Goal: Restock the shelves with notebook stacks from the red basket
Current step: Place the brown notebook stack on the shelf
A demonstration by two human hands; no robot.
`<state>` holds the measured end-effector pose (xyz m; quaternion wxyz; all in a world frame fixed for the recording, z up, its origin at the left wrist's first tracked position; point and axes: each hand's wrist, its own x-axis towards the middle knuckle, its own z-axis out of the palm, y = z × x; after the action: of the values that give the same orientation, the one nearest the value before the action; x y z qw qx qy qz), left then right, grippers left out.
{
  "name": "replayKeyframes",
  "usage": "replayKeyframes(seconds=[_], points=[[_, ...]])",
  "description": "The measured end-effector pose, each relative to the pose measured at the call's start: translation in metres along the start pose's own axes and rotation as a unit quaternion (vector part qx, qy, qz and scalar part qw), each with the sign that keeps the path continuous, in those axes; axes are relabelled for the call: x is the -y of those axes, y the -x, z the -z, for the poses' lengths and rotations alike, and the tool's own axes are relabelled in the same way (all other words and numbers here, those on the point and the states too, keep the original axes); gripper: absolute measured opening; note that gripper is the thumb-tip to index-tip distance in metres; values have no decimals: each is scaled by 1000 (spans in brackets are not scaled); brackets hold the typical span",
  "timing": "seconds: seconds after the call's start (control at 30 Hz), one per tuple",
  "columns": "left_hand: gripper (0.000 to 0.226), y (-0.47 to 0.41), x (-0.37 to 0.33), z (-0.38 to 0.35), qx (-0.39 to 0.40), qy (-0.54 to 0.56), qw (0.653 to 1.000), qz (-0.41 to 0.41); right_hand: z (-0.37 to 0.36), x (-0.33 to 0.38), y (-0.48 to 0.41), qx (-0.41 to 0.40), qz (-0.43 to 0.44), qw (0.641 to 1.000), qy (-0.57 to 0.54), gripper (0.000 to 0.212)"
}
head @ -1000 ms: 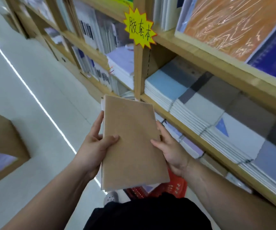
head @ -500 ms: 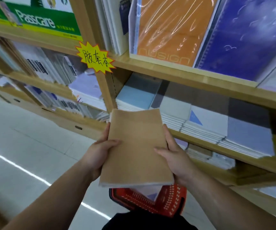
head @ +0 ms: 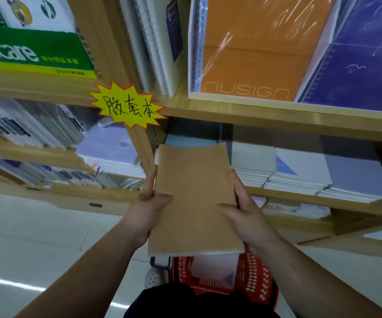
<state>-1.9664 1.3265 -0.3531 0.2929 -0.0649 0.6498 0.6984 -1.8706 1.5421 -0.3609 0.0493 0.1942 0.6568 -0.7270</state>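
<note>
A stack of notebooks with a plain brown cover (head: 194, 198) is held flat in front of the wooden shelf (head: 300, 196). My left hand (head: 144, 210) grips its left edge, thumb on top. My right hand (head: 245, 214) grips its right edge, thumb across the cover. The far end of the stack reaches the front of the shelf bay that holds blue and grey notebook stacks (head: 300, 173). Below the stack, the red basket (head: 256, 281) sits on the floor with pale notebooks (head: 213, 267) inside.
A yellow starburst label (head: 127, 106) is stuck on the shelf upright. Above it stand an orange notebook pack (head: 254, 51) and blue spiral notebooks (head: 357, 56). Left bays hold more notebooks (head: 107, 152). Pale floor (head: 36, 237) lies to the left.
My view has turned from the aisle to face the shelf. The brown stack, held in both hands, has risen and moved forward toward the bay with the blue and grey stacks.
</note>
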Motion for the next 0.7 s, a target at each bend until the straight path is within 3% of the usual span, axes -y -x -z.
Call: replayKeyframes(seconds=[0.27,0.5,0.7], points=[[78,-60,-28,37,93,-28,995,9,-47,5,-24,-121,3,992,-34,78],[89,-91,-26,31,76,-84,993,22,-43,-4,-76,-163,-17,986,-38,74],[80,-67,3,30,10,-156,987,24,-37,-22,-103,-166,-71,983,-47,69]])
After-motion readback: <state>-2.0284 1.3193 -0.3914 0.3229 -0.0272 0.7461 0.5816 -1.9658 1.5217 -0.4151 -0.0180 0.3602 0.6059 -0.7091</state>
